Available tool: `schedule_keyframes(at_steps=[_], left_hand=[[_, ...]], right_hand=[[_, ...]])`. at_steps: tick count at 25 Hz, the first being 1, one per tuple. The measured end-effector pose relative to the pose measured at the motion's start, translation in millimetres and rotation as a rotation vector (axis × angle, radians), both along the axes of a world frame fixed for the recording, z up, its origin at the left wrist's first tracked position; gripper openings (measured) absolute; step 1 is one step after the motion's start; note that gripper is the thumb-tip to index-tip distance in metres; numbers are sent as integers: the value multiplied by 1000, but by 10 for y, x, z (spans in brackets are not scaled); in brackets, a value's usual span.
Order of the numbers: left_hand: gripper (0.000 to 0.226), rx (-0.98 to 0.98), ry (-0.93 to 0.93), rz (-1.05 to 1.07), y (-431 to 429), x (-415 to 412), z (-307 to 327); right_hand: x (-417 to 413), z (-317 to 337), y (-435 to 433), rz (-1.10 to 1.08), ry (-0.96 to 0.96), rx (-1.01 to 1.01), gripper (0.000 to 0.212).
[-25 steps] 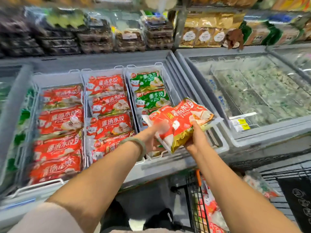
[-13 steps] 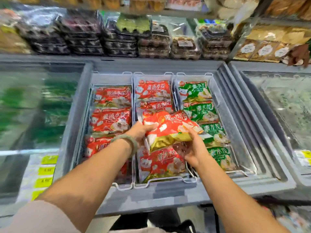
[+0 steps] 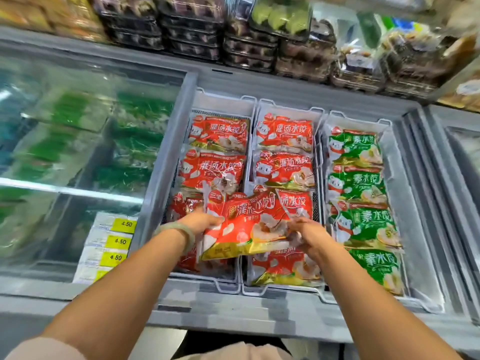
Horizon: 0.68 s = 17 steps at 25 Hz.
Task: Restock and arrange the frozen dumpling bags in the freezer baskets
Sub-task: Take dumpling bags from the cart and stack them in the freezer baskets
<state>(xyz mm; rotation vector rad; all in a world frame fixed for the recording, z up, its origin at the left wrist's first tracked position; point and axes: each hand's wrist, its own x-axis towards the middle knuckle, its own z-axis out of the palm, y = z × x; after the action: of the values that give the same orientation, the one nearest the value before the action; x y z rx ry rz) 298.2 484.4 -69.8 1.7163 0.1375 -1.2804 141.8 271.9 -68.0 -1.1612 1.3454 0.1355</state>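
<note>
My left fingers (image 3: 211, 221) and right fingers (image 3: 296, 226) grip the two ends of a red dumpling bag (image 3: 249, 224), which sits tilted above the divide between the left basket (image 3: 223, 102) and the middle basket (image 3: 288, 110). Under and beyond my fingers, red bags (image 3: 284, 131) crowd both baskets. Just right of my right fingers lie green bags (image 3: 363, 224). Left of my left fingers are yellow price tags (image 3: 117, 241) and a glass lid (image 3: 78, 141).

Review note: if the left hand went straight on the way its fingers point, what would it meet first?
The left hand holds the held bag by its edge. Past that, it would probably first meet the half-covered red bag just ahead in the left basket, though depth there is unclear.
</note>
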Motion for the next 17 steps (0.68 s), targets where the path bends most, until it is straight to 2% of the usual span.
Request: schedule_keyframes(at_steps=[3,5,8,11,13,17], left_hand=[[66,185,-177,-79,44,84,-43],[66,259,-161,-80,10,224,-67],[59,229,-37,58,-146,514,-87],[68,184,-63,108,-400,839,-18],[71,168,-147,83,-580,1093,-38],[74,273,-267,54,-961,1635,-191]], right_hand=[[209,7,66,112,27,-17,24],[402,19,35,175,23,-25,24],[763,37,-70,256,20,-45,12],[1158,-16,-251,493,107,-293,29],[1415,-67,-364,522,122,-389,33],[1970,-288,-649,569,129,-502,31]])
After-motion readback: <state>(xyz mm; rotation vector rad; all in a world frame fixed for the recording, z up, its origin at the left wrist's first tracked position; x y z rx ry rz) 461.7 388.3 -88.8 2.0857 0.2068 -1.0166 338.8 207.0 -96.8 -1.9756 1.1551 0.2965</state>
